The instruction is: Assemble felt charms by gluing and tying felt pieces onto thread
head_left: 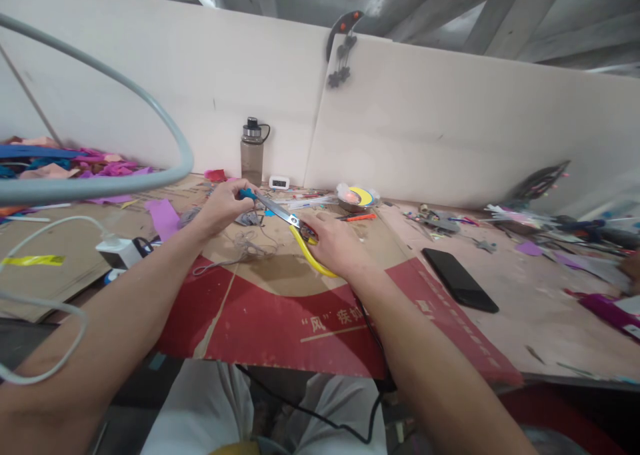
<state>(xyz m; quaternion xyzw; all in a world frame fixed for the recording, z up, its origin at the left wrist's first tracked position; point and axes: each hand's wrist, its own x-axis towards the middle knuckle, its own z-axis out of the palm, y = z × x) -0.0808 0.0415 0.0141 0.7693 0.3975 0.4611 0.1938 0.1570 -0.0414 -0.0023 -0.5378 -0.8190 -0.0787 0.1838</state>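
My right hand is closed round the yellow handles of a pair of scissors, whose steel blades point up and left. My left hand pinches a small blue piece at the blade tips. A tangle of thin grey wire lies on the cardboard just below my left hand. Both hands work over a sheet of brown and red cardboard with printed characters.
A black phone lies right of my right hand. A water bottle and small white clock stand by the back wall. A tape roll in a bowl, white charger, coloured paper scraps and craft clutter surround.
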